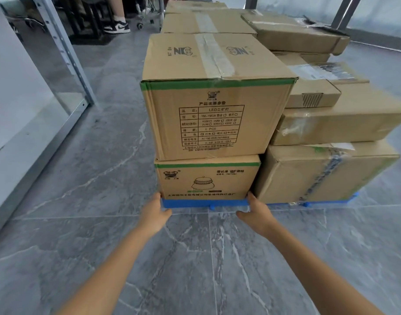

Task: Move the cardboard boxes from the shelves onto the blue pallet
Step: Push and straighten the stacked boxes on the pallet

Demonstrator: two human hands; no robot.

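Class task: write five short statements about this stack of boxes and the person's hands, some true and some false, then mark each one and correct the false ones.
1. The brown cardboard box with the printed table sits on top of the brown cardboard box with the lamp drawing. True.
2. The box with the lamp drawing rests on a red pallet. False: it rests on the blue pallet.
3. The left hand and the right hand are at the bottom corners of the lower box. True.
4. Both hands grip the upper box. False: neither hand touches it.
5. Pale tape runs across the top of the upper box. True.
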